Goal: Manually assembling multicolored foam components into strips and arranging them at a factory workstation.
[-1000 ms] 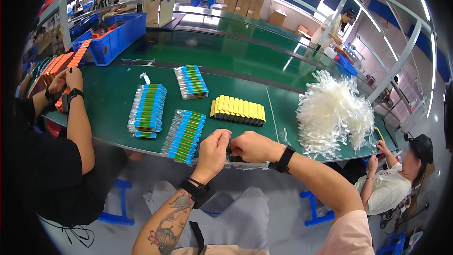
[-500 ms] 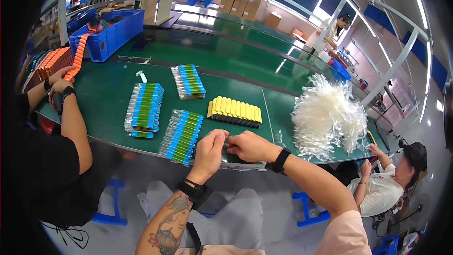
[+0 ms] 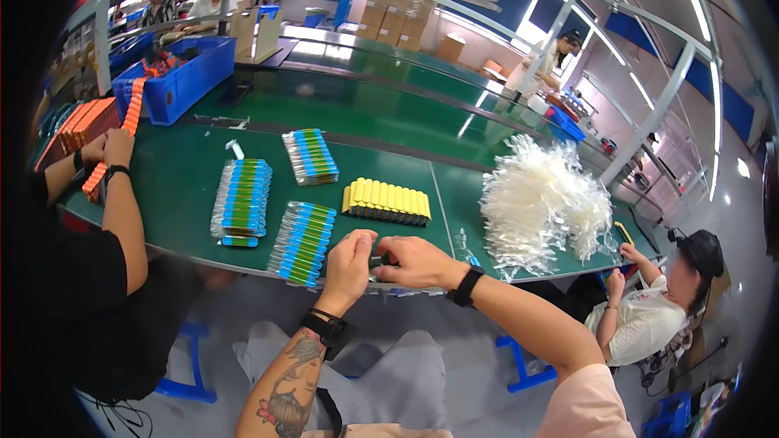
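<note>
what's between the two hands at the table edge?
A small dark piece shows between the left hand and right hand, above the green table edge. Fingers cover most of it, so its kind and shape can't be told.

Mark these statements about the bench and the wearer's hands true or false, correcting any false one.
1. Both hands meet at the near edge of the green table. True: the left hand and right hand pinch one small dark item between them.
2. The row of yellow pieces lies left of all the blue-green packs. False: it lies to the right of the nearest pack stack.
3. A heap of clear bags sits at the right of the table. True.
4. The blue bin stands beside the right hand. False: it stands far off at the back left.
</note>
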The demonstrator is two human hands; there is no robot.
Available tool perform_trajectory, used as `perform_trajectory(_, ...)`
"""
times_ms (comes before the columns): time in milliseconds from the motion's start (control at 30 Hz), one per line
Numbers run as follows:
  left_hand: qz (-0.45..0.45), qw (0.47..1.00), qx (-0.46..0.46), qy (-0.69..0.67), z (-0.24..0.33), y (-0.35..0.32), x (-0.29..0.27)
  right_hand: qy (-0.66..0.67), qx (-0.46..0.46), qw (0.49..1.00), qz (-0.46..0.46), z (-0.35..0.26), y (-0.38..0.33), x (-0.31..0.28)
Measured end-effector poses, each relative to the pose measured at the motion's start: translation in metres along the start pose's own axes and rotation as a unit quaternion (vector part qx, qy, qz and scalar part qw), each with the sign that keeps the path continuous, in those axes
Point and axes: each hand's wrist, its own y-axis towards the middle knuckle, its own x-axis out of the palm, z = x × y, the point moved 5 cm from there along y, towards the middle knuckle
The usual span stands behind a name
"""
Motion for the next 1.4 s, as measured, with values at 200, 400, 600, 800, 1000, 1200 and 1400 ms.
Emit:
perform_trajectory(200,0.01,0.999,0.026,0.027,-0.005,-0.003,-0.004,-0.035,-0.036,0.997,0.057,0.005,0.009,0.019)
perform_trajectory(400,-0.004,0.997,0.035,0.075,0.007,-0.005,0.007,0.043,0.036,0.856,0.514,0.098,-0.061,-0.09)
perform_trajectory(600,-0.038,0.997,0.025,0.063,0.006,-0.005,-0.002,0.063,0.105,0.649,0.751,0.105,-0.203,-0.386)
perform_trajectory(800,-0.053,0.994,0.027,0.092,0.008,-0.004,0.007,-0.267,0.172,0.646,0.694,0.096,-0.219,-0.41)
perform_trajectory(1000,-0.052,0.988,0.028,0.146,0.016,-0.011,-0.001,-0.291,0.237,0.842,0.386,0.216,-0.109,-0.223)
perform_trajectory(1200,-0.053,0.98,0.092,0.167,0.029,-0.012,0.01,-0.211,0.274,0.903,0.253,0.202,-0.086,-0.233)
perform_trajectory(1400,-0.066,0.972,0.091,0.205,0.02,-0.017,0.013,-0.24,0.148,0.856,0.432,0.159,-0.071,-0.24)
